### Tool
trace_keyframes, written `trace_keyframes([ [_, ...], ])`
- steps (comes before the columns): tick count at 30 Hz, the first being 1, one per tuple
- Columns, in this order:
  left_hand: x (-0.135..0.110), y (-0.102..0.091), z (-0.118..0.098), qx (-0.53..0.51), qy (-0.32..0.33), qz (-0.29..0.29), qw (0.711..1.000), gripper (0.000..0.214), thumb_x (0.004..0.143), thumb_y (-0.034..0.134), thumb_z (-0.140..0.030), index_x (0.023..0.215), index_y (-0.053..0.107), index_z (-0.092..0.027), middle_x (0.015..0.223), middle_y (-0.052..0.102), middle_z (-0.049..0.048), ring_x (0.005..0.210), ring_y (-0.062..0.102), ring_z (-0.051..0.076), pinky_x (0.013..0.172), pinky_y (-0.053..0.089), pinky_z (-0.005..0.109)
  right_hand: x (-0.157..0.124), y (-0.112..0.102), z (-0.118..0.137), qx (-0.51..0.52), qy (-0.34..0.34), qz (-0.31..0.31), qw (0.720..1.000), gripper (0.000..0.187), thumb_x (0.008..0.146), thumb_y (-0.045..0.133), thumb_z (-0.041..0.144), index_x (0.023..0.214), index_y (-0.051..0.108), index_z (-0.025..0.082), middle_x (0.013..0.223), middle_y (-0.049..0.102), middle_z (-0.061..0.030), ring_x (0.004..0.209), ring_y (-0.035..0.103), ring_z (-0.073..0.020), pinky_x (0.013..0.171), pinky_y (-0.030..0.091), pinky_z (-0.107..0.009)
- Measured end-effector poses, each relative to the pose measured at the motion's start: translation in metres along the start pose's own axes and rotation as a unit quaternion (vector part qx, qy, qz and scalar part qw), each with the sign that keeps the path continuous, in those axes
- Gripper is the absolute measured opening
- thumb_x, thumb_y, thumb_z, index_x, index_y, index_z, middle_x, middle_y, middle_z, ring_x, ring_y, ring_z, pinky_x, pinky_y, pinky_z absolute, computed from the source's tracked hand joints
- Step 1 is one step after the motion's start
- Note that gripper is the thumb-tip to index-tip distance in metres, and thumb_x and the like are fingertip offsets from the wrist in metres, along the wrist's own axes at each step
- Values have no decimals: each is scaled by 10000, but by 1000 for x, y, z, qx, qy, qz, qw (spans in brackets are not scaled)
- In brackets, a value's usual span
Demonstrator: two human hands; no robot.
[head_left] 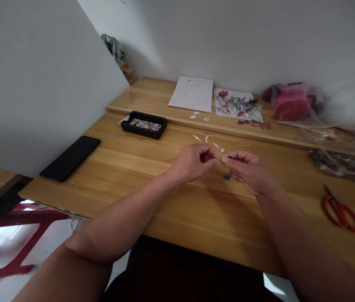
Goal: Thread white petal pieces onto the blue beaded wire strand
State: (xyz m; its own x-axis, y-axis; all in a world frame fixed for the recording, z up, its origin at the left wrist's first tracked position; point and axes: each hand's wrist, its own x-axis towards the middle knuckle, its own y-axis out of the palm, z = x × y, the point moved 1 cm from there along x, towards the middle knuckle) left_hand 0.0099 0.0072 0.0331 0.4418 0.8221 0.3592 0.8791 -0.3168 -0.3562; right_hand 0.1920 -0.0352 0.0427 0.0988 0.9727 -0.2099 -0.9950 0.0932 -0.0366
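My left hand point(196, 161) is closed, with thumb and forefinger pinched at the tips over the wooden table point(117, 167). What those fingertips hold is too small to make out. Almost touching them, my right hand point(245, 171) is also closed in a pinch, and a bit of a small dark-blue piece point(231, 157) shows at its fingers. Just below the right fingers is a small dark round thing point(228, 176); whether it hangs or lies on the wood I cannot tell. Beyond the hands lie several thin white petal-like pieces point(215, 145) and a small pale leaf-shaped piece point(222, 150).
A black tray point(161, 131) of beads stands left of centre, with a black phone point(70, 158) nearer the left edge. Red-handled scissors point(341, 212) lie right. White paper point(193, 94), colourful flower pieces point(240, 107) and plastic bags point(300, 102) occupy the raised back ledge.
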Motion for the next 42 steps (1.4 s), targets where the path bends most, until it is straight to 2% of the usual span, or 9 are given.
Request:
trace_keyframes([
  [6,0,-2,-1,29,3,3,1000,41,796,652,-185,784,685,-166,717,669,-1,630,542,93,611,427,237,-1,0,2,-12,11,8,1000,337,592,905,419,735,682,211,556,479,63,431,332,-40,415,229,-217],
  [11,0,-4,-1,48,45,-3,998,39,797,644,-152,787,679,-168,735,665,-3,653,562,96,630,441,238,-2,2,4,-13,9,2,1000,364,559,916,418,726,671,208,591,509,54,447,345,-36,416,247,-209],
  [17,-3,-2,-4,50,84,-21,995,53,820,644,-139,779,661,-170,739,667,-2,674,573,104,666,463,250,-4,5,5,24,-5,4,1000,360,560,914,412,690,646,209,538,472,68,406,291,-29,397,208,-223],
  [23,-4,3,-4,58,77,-51,994,50,828,659,-140,791,666,-174,750,683,4,702,584,116,696,482,262,-6,7,6,50,0,5,999,337,582,900,383,675,623,214,480,372,91,417,242,-37,397,184,-221],
  [36,-5,9,-3,26,57,-68,996,48,839,679,-157,795,671,-175,750,691,1,691,575,108,681,479,252,-6,10,5,98,9,-18,995,352,571,905,344,713,610,213,519,379,88,453,245,-47,409,177,-214],
  [42,-5,12,0,12,51,-79,996,34,844,677,-169,811,682,-178,766,706,7,697,585,107,681,485,248,-7,11,4,110,5,-5,994,386,602,901,372,724,571,214,505,340,107,435,222,-40,401,158,-208],
])
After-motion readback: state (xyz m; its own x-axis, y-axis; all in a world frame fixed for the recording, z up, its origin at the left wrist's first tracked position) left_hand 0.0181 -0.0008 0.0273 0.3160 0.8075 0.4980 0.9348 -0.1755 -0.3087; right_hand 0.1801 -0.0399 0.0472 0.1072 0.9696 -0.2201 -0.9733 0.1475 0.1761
